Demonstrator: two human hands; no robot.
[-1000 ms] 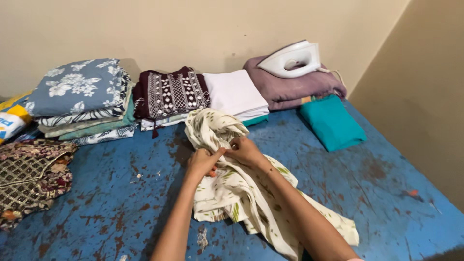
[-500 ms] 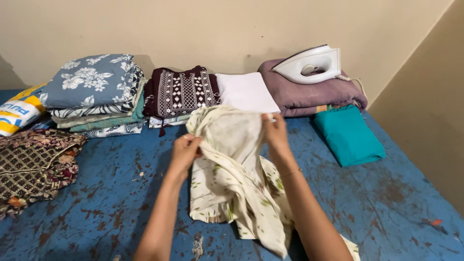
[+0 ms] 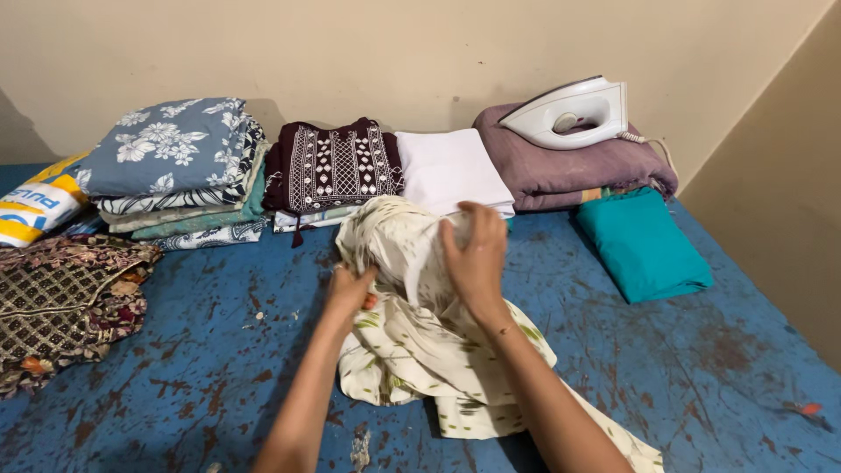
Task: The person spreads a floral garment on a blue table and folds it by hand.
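Note:
A crumpled cream garment with green leaf print (image 3: 412,350) lies in the middle of the worn blue table (image 3: 201,368). My left hand (image 3: 352,289) pinches its edge on the left side. My right hand (image 3: 477,254) grips a raised bunch of the same cloth, palm facing down and fingers wrapped over the fabric. The lifted upper part stands a little above the table between both hands. The rest of the garment trails toward the bottom right under my right forearm.
Along the wall sit folded floral fabrics (image 3: 171,158), a maroon embroidered garment (image 3: 333,166), white folded cloth (image 3: 451,166) and a mauve bundle (image 3: 569,171) carrying a white iron (image 3: 574,112). A teal folded cloth (image 3: 644,245) lies right; a dark patterned garment (image 3: 61,302) lies left.
Both hands spread the garment apart and lifted it, then came back closer. The right hand now presses down over the bunched cloth, and the left hand has dropped lower.

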